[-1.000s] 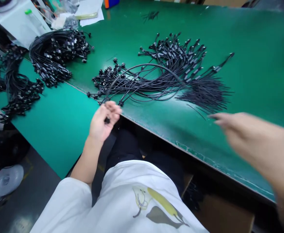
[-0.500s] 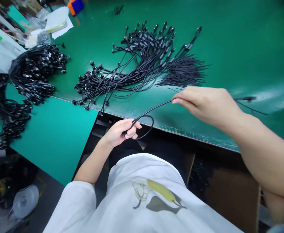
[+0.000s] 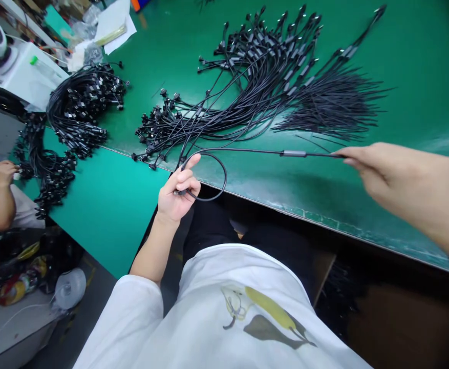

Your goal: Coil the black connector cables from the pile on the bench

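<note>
One black cable (image 3: 251, 150) runs along the front of the surface (image 3: 408, 61): our left hand (image 3: 174, 205) curls round its loop (image 3: 226, 177) and, well apart, our right hand (image 3: 401, 171) pinches it beyond the grey sleeve (image 3: 294, 153). We would do well to pull lightly, leaving the loop round and unkinked, clear of the heaped cables (image 3: 247, 102).
</note>
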Available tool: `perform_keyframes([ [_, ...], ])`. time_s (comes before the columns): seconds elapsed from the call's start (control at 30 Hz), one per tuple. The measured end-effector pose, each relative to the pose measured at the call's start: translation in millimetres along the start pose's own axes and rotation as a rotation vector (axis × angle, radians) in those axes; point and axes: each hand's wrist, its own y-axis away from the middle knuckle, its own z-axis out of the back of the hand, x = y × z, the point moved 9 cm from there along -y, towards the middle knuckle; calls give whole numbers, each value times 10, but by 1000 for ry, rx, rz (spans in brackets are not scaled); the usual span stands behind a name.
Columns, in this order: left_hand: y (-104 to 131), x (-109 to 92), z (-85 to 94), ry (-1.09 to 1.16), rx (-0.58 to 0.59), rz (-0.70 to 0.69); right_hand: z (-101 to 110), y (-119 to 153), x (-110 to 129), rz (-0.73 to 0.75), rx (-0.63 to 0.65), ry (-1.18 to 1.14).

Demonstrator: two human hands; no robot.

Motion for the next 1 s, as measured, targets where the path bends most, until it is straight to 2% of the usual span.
perform_keyframes([
  [0.17, -19, 133, 46, 6, -29, 65, 16, 11, -38, -7, 13, 74],
  [0.27, -52, 185, 27, 46, -2, 57, -55, 66, 84, 51, 42, 157],
  [0.33, -58, 260, -43, 30, 22, 63, -83, 120, 347, 189, 58, 112],
  [0.4, -37, 353, -176, -63, 59, 49, -53, 210, 755, 410, 83, -44],
  [0.47, 18, 436, -366, -201, 126, -3, 72, 312, 1168, 634, 100, -250],
  [0.53, 114, 537, -589, -350, 261, -32, 221, 314, 1405, 722, 101, -394],
  [0.6, 230, 670, -762, -464, 432, 17, 310, 178, 1418, 639, 100, -468],
  [0.7, 338, 782, -823, -480, 581, 131, 275, -54, 1217, 435, 140, -568],
  [0.77, 333, 788, -803, -441, 592, 167, 170, -143, 1082, 318, 141, -708],
  [0.83, 297, 786, -795, -372, 568, 181, 9, -186, 938, 139, 63, -910],
  [0.9, 243, 776, -795, -237, 506, 174, -241, -157, 847, -73, -15, -1160],
  [1.0, 186, 813, -792, -80, 416, 167, -725, -40, 958, -359, 94, -1534],
])
